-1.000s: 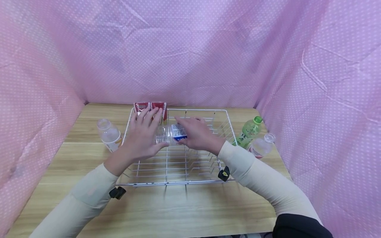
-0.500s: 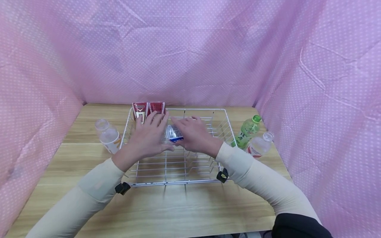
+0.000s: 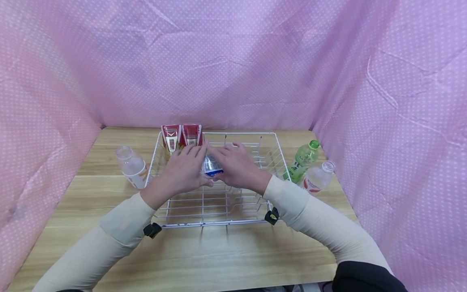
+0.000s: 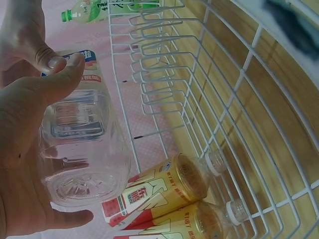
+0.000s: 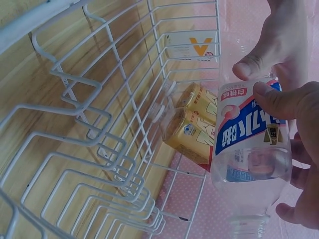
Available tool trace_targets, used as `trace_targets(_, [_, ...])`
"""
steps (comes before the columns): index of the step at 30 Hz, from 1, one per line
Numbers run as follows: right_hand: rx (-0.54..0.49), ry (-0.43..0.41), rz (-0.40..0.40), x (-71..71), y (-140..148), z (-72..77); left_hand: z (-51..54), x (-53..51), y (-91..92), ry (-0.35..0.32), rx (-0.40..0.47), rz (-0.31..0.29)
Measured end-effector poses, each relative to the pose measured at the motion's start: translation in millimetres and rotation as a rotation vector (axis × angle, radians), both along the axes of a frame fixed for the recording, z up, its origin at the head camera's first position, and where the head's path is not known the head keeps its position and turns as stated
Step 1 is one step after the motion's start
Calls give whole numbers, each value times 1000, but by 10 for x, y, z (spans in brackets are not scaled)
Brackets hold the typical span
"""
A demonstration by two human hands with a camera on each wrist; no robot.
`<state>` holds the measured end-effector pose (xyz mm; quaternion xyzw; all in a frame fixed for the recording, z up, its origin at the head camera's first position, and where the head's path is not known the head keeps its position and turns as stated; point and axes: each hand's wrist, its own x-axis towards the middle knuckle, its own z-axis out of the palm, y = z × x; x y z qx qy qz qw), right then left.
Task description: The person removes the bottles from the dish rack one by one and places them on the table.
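Above the white wire rack (image 3: 215, 223), a clear plastic bottle with a blue label (image 3: 212, 163) lies roughly level between both hands. My left hand (image 3: 182, 172) grips its base half, thumb reaching onto the label, as the left wrist view shows. Around the label on the neck side, my right hand (image 3: 240, 168) holds the same bottle (image 5: 249, 159), its thumb on the label. The two thumbs are close together. In the rack's far left corner stand two red and gold bottles (image 4: 144, 194), necks down on the wires.
Left of the rack stands a clear bottle with a white label (image 3: 135, 167). To the right are a green bottle (image 3: 303, 161) and another clear bottle (image 3: 318, 178). The wooden table (image 3: 219, 259) is enclosed by pink dotted curtains (image 3: 233, 73).
My left hand has slid right along the held bottle, covering its clear end, and now sits close against my right hand. The red and gold bottles behind show more. Right hand hardly moves.
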<state>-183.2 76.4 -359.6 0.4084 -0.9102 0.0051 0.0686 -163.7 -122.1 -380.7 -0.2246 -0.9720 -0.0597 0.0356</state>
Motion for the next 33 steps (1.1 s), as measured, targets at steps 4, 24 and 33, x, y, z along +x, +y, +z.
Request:
trace_targets(4, [-6, 11, 13, 8, -7, -11, -15, 2, -2, -34, -4, 5])
trace_targets(24, [-26, -18, 31, 17, -7, -33, -31, -13, 17, -66, -5, 16])
trace_targets(33, [-207, 16, 16, 39, 156, -12, -31, -30, -45, -67, 99, 38])
